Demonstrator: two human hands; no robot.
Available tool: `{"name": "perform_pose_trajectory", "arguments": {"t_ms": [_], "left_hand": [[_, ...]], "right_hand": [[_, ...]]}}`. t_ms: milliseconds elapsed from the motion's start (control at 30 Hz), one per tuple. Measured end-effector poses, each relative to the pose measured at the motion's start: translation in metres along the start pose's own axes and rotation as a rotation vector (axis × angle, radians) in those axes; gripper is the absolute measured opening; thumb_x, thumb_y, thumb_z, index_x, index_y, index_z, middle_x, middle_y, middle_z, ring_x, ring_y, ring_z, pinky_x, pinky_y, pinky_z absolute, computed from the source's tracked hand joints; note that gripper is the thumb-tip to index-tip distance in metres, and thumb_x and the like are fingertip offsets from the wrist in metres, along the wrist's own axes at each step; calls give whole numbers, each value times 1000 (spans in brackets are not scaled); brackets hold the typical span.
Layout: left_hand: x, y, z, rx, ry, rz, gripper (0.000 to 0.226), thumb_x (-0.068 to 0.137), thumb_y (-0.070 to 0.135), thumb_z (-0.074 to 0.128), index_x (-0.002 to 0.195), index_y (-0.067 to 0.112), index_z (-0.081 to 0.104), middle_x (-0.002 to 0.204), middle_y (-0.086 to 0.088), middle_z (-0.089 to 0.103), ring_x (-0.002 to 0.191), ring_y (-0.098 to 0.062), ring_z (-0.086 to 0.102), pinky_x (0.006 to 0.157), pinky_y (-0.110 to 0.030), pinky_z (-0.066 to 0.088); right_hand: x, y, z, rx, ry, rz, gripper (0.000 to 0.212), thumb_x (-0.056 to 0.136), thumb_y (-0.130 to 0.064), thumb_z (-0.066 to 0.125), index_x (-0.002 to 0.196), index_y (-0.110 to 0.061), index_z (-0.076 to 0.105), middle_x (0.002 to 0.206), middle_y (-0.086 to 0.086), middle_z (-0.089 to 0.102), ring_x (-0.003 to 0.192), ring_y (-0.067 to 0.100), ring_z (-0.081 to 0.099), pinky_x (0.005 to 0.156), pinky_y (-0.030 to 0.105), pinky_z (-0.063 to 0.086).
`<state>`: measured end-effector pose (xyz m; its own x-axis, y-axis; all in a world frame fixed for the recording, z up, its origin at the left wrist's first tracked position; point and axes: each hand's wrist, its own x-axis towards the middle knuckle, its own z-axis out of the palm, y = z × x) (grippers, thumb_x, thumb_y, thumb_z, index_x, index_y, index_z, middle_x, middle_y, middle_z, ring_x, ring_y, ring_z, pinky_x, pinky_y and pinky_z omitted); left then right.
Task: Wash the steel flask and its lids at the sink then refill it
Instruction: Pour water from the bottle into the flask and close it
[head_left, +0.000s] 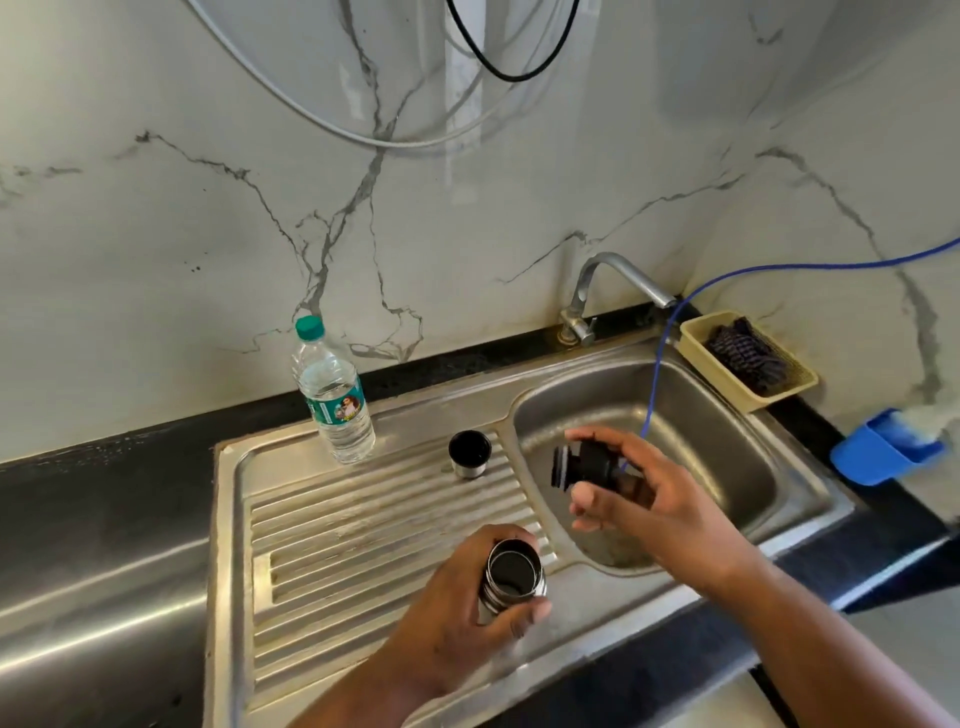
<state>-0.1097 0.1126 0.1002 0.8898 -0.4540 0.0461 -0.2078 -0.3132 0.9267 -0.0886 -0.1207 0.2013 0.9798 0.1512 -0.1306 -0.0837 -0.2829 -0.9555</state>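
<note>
My left hand (457, 613) grips the steel flask (514, 574) near its open mouth, upright over the ribbed drainboard (363, 530). The mouth is uncovered and dark inside. My right hand (639, 499) holds the black inner stopper lid (584, 465) above the left edge of the sink basin (727, 441). The steel cup lid (469, 453) with a black lining stands mouth-up on the drainboard, beside the basin. A clear plastic water bottle (332, 395) with a green cap stands at the drainboard's back.
The tap (618, 283) rises behind the basin, its spout pointing right, with no water running. A blue hose (660, 358) hangs into the basin. A yellow tray (748, 358) holding a dark scrubber sits at the right rear. A blue holder (878, 449) is on the black counter.
</note>
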Motion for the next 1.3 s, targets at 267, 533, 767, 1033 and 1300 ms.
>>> {"name": "perform_pose_trajectory", "arguments": {"t_ms": [267,533,767,1033,1300], "left_hand": [[-1,0,3,-86,16,33,44,92,59,66,123,30,54,105,5,64,96,-21,62,82,-47,52],[-4,4,0,-89,-4,66,53,92,67,56,136,39,47,123,10,64,115,-18,62,94,-44,52],[-1,1,-2,-75,-15,98,60,90,72,53,139,37,47,126,14,63,119,-12,61,96,-40,51],[-2,0,-1,-85,-9,96,72,80,87,48,135,41,47,122,17,63,115,-5,60,93,-31,52],[2,-8,3,-129,-11,97,45,90,53,65,123,27,54,108,6,67,100,-18,65,84,-45,54]], "right_hand": [[-29,-31,22,-618,-168,-216,55,84,-39,83,129,-51,54,124,-26,58,113,2,62,91,22,56],[-27,-38,50,-912,-143,-211,59,87,-47,73,136,-52,42,125,-29,49,102,-7,54,86,18,49],[-23,-42,64,-998,-142,-153,62,86,-47,75,138,-49,41,122,-23,51,97,-3,55,86,21,51],[-22,-31,76,-1029,-85,-79,57,83,-49,76,129,-45,43,112,-18,53,99,5,58,84,26,54],[-19,-35,80,-1038,-109,-7,54,82,-52,77,125,-46,44,108,-16,53,94,7,58,79,27,56]]}}
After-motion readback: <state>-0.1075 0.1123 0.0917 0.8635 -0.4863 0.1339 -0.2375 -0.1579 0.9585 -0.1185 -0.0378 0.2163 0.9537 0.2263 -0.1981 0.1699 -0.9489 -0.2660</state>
